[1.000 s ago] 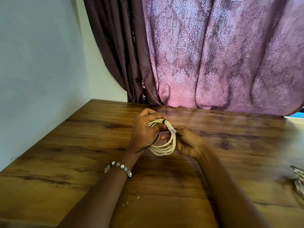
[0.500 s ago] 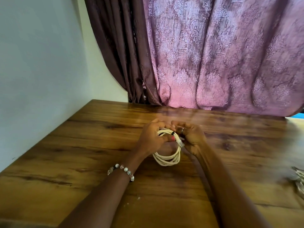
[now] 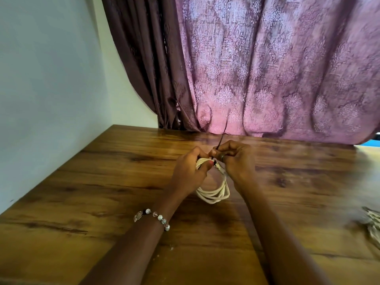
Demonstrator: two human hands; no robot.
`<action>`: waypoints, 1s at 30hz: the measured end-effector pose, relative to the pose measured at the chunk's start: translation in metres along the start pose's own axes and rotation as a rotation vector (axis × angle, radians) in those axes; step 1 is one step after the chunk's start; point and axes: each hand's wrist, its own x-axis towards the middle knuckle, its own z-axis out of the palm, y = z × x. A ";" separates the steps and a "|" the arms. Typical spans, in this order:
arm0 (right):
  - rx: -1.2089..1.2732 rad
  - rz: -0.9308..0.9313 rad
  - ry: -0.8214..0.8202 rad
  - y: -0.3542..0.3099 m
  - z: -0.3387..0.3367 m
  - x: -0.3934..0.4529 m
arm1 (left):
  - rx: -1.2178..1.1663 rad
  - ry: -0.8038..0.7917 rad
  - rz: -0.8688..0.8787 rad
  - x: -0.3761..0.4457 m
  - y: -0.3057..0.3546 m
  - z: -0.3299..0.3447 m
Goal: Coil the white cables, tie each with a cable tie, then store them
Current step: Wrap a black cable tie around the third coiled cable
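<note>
A coil of white cable [image 3: 213, 193] hangs between my hands above the wooden table [image 3: 102, 182]. My left hand [image 3: 188, 173] grips the top of the coil, with the thumb pressed on the strands. A thin black cable tie [image 3: 222, 140] wraps the coil near the top, and its free tail sticks up and away from me. My right hand [image 3: 236, 163] pinches that tail just above the coil. The tie's head is partly hidden between my fingers.
More pale cables [image 3: 373, 227] lie blurred at the table's right edge. A white wall [image 3: 51, 79] runs along the left side of the table. A purple patterned curtain [image 3: 267, 79] hangs behind the far edge.
The black tie's tail, earlier hanging by my left hand, now points upward, pinched by my right hand. Both hands have drifted slightly right and away from me with the coil.
</note>
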 end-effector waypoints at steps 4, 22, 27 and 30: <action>-0.060 -0.100 -0.081 -0.003 0.008 -0.005 | -0.086 0.027 -0.095 0.000 0.003 -0.002; -0.282 -0.325 -0.176 0.001 0.008 -0.007 | -0.814 0.109 -0.677 0.008 0.008 -0.010; -0.234 -0.264 -0.265 0.002 -0.001 -0.002 | -0.910 0.016 -0.722 0.009 0.009 -0.013; -0.240 -0.266 -0.322 0.003 -0.002 -0.003 | -0.851 -0.010 -0.695 0.007 0.009 -0.014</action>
